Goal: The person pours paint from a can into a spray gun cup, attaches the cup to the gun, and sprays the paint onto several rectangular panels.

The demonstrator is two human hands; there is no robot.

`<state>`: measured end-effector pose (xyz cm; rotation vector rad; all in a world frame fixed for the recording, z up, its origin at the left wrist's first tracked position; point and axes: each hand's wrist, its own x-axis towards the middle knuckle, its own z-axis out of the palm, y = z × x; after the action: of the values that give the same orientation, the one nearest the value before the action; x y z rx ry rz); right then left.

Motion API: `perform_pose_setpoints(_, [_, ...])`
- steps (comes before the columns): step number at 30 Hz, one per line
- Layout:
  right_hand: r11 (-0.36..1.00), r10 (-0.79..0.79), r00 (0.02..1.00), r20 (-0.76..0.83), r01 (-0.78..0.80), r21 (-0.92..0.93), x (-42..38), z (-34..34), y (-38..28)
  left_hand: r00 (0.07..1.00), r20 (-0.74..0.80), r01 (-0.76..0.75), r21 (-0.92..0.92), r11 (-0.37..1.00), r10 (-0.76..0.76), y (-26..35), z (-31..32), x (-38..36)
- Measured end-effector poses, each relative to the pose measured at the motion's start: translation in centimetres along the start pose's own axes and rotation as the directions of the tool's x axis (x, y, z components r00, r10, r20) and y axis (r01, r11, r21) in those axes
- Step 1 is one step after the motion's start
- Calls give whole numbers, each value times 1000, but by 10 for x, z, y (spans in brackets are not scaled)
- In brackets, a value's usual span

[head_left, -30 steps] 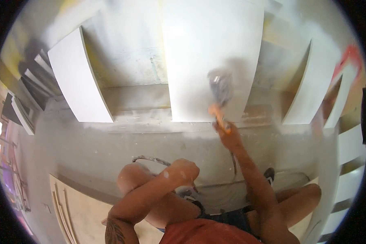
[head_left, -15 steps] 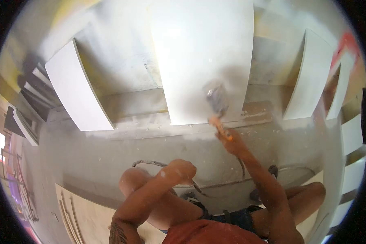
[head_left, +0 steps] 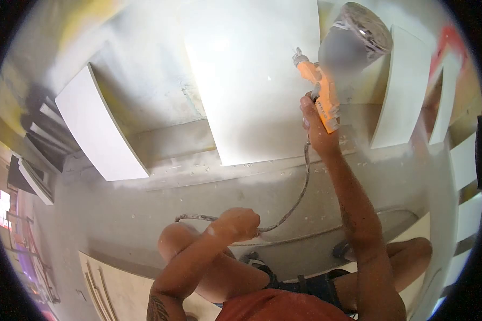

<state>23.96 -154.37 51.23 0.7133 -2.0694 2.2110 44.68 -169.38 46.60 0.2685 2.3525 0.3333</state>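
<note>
My right hand (head_left: 321,125) is closed round the handle of an orange spray gun (head_left: 326,101), raised before the panels at upper right. A paint-smeared cup (head_left: 356,40) sits on the gun, and its nozzle points to the upper left, towards a tall white panel (head_left: 246,80). From the gun's handle a dirty air hose (head_left: 303,187) curves down to my left hand (head_left: 238,223). That hand is closed round the hose above my left knee. Its fingertips are partly hidden.
White boards lean on the paint-streaked wall, one at left (head_left: 99,128) and one at right (head_left: 404,88). More boards (head_left: 466,166) stand along the right edge. A wooden sheet (head_left: 123,283) lies beneath me. The hose trails over the dusty floor (head_left: 128,208).
My right hand has lifted the spray gun up and to the right, from the tall panel's lower part. The hose now stretches up with it. My left hand has stayed nearly still.
</note>
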Motion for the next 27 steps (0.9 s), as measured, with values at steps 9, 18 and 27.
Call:
perform_pose_setpoints(9, [695,502,829,246,-218,-685,-122,-59,83,992,118,-63,116,991,49,3,11,10])
perform_pose_setpoints(18, [707,508,801,316,-178,-685,-136,-142,18,895,351,-362,215,907,274,42,52,85])
perform_pose_setpoints(27, [509,510,840,-185,-468,-722,-143,-259,-141,511,-7,-858,50,511,860,68,62,267])
